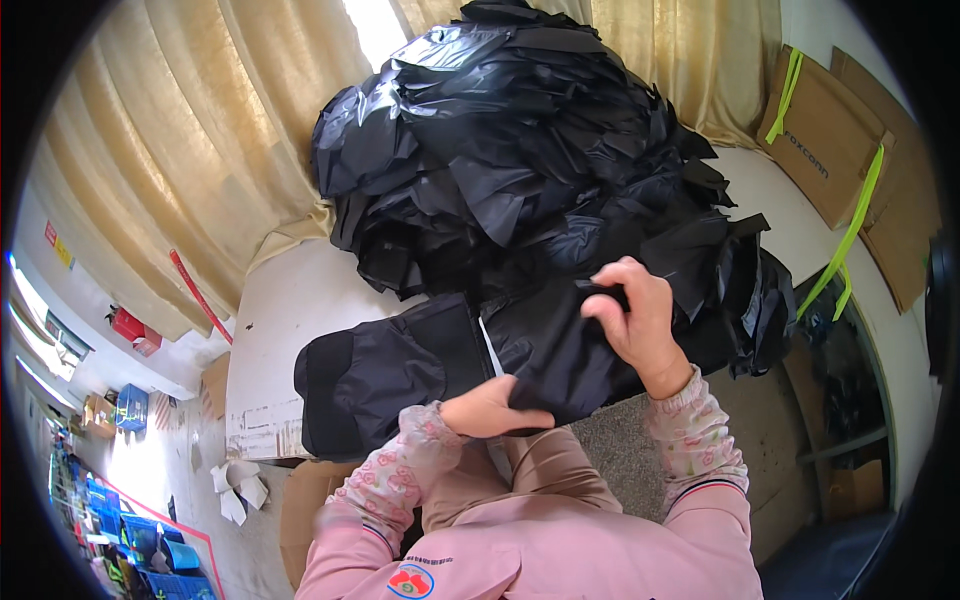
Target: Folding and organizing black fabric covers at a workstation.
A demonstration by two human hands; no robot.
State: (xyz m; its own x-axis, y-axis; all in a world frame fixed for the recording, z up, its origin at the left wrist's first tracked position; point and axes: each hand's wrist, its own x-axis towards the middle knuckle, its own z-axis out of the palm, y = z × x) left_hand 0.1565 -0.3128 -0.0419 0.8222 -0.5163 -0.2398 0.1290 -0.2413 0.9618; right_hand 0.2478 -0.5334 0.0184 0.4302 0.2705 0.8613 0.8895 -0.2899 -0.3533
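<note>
- Black cloth (555,355): in front of the pile (520,130), stretching between both hands; soft, creased, long axis unclear.
- Left hand (487,408): farther from the pile, pinching the cloth's near edge.
- Right hand (642,322): nearer the pile, fingers curled above the cloth; grip unclear.
- Pile: glossy, crumpled black sheets on the flat white desk (285,310).

Both hands (645,325) hold black cloth (555,345) near a large dark heap (520,150).

The black piece (550,345) looks smooth, faintly glossy, perhaps cloth.
</note>
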